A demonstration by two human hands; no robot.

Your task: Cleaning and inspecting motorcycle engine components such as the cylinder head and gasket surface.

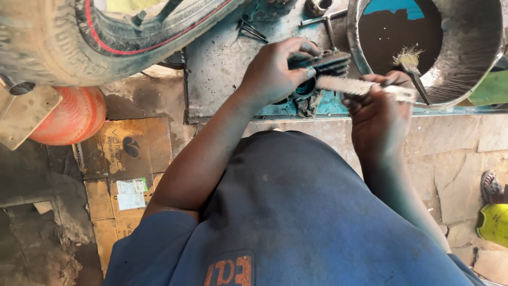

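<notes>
At far left, a worn tyre (79, 37) with a red stripe fills the upper corner above an orange rounded vessel (71, 116). Below them, flattened cardboard sheets (124, 164) lie on the dusty stone floor (455, 159). The person's blue garment (296, 222) covers the lower middle of the view and hides the near edge of the desk.

The desk (222, 69), a grimy metal surface with patches of blue paint, carries loose dark nails (251, 29) and a T-shaped tool (325, 24) near its far edge. The left hand (278, 71) is closed over a dark, finned metal engine part (323, 66), with the fingers wrapped across its top, pinning it on the desk just left of the basin. The part looks black and oily, with stacked parallel fins and a round blue-tinted opening underneath; a soiled rag (307, 103) lies below it.

The right hand (378, 114) is clenched around the handle of a pale, flat brush (354, 86), which lies crosswise and touches the part.

To the right, a round metal basin (476, 47) holds dark liquid, and a second brush (410, 63) with frayed pale bristles leans inside against the near rim. At far right, a sandalled foot (492, 188) and a yellow-green object (495, 225) show on the floor.
</notes>
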